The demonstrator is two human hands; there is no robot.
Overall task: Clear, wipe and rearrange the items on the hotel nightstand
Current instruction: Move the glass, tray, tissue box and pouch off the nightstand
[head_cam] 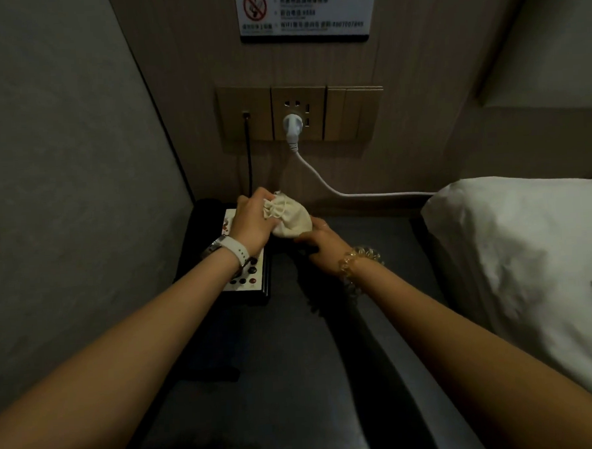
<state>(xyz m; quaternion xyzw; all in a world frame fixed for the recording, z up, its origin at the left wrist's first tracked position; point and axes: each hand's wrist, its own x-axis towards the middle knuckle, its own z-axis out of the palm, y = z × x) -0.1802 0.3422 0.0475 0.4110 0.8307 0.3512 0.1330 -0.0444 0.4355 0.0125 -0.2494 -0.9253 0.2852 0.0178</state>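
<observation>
Small cream drawstring cloth pouch (289, 217) sits mid-frame over the dark grey surface (288, 362), black telephone with button panel (246, 275) left of it, white pillow (522, 257) at right, beige wall socket panel (299, 114) above.

Hotel bedroom, no-smoking WiFi notice (304, 9), bedside telephone (245, 271), white pillow (515, 247)

The wall notice (305, 9) shows a no-smoking symbol and the word "WIFI".
</observation>
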